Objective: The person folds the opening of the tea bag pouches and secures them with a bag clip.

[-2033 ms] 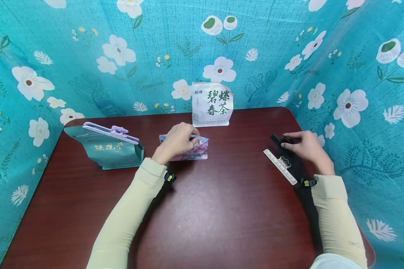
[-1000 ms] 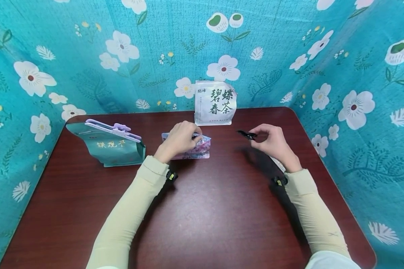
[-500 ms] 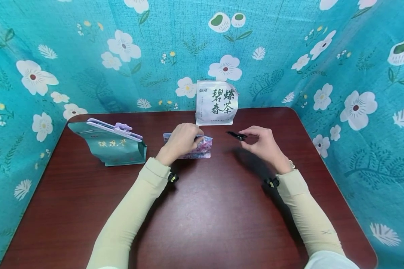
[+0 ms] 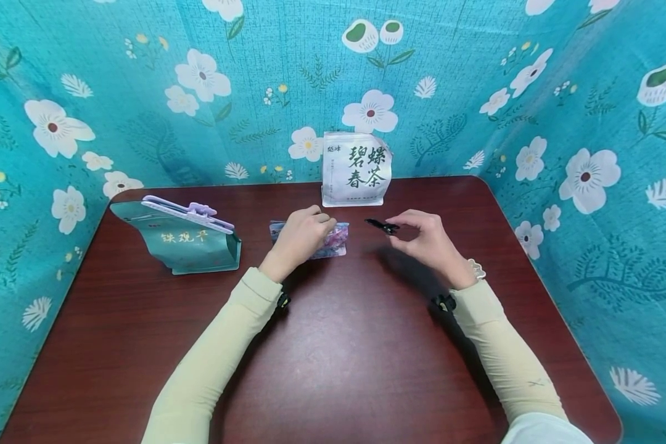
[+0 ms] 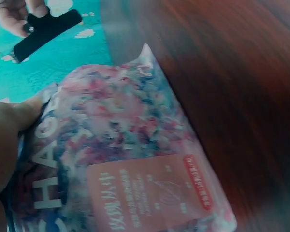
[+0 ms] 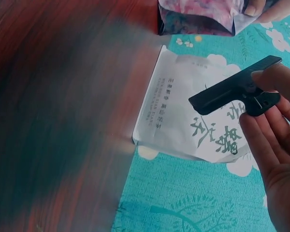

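Note:
My left hand (image 4: 302, 237) pinches the top edge of a pink-and-blue floral pouch (image 5: 121, 121) near the middle of the table, covering much of it in the head view. A label and white letters show on the pouch's front. To its right, my right hand (image 4: 427, 242) holds a black bag clip (image 6: 237, 87) above the table, thumb on one side and fingers on the other. In the head view the clip's long edge points left toward the pouch, apart from it.
A green tea bag (image 4: 197, 250) with a lilac clip (image 4: 200, 213) across its top stands at left. A white tea bag (image 4: 355, 172) stands at the back by the floral curtain. Partly behind my right wrist, a whitish clip (image 4: 477, 269) lies on the table.
My right hand has carried the black clip left from the table's right side to near the pouch. The left hand keeps its grip; its fingers and the pouch have shifted slightly.

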A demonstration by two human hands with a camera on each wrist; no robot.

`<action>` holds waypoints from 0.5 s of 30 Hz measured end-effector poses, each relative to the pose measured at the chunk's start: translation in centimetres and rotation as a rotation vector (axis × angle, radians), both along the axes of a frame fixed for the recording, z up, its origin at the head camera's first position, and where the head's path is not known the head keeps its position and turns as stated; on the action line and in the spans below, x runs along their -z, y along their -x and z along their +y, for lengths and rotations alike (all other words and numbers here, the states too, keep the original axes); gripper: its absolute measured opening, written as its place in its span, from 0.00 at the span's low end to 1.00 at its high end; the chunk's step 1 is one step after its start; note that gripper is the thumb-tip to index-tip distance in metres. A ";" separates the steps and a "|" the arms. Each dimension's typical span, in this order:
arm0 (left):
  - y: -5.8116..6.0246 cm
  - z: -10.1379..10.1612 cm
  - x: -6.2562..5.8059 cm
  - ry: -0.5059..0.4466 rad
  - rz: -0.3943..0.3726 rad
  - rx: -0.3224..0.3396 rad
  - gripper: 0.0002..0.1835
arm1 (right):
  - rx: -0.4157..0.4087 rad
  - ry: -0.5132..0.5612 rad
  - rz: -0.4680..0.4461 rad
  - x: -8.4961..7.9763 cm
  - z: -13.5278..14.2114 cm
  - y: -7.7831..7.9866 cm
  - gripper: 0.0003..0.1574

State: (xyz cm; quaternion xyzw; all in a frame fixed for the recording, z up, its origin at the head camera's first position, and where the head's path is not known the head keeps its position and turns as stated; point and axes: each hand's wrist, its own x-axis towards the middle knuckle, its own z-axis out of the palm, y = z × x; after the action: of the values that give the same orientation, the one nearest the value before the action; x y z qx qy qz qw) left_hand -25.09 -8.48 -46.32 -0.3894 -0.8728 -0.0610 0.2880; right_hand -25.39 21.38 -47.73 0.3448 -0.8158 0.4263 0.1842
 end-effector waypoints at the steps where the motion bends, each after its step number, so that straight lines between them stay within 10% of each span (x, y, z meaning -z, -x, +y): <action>1: 0.0 -0.1 0.2 -0.012 0.011 0.001 0.10 | -0.009 -0.001 0.002 0.0 -0.1 0.0 0.24; 15: 0.2 -0.5 1.5 -0.077 0.118 0.047 0.10 | -0.092 -0.068 0.042 0.1 -2.0 0.4 0.22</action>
State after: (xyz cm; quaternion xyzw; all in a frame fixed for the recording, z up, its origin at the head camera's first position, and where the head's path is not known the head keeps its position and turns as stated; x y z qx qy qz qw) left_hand -25.30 -8.95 -47.81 -0.4013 -0.8419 -0.0782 0.3523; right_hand -25.77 19.42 -47.81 0.3970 -0.8091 0.3987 0.1698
